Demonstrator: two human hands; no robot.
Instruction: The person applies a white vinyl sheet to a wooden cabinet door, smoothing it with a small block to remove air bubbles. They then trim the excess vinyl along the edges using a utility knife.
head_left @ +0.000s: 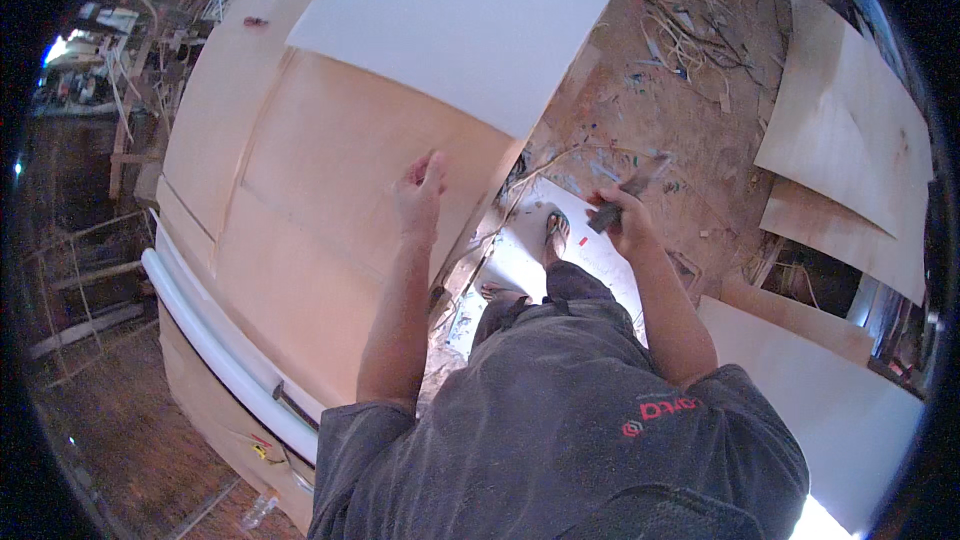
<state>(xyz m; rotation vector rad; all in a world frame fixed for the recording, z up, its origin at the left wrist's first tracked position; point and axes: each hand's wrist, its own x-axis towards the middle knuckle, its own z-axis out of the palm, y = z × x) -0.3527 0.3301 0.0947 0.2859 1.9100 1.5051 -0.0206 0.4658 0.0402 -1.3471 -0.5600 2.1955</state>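
Observation:
My left hand is raised over a tan wooden panel, its fingers curled in. Whatever it may hold between them is hidden. A large white sheet lies across the far part of the panel, with its near edge just beyond that hand. Out past the panel's right edge, above the floor, my right hand is closed around a dark flat tool. The tool's far end is a smeared grey, so its exact kind does not show.
Scraps and cords litter the brown floor. Thin wooden sheets lean at the right, above a pale board. A white rolled sheet runs along the table's left edge. A clear plastic bottle lies at lower left.

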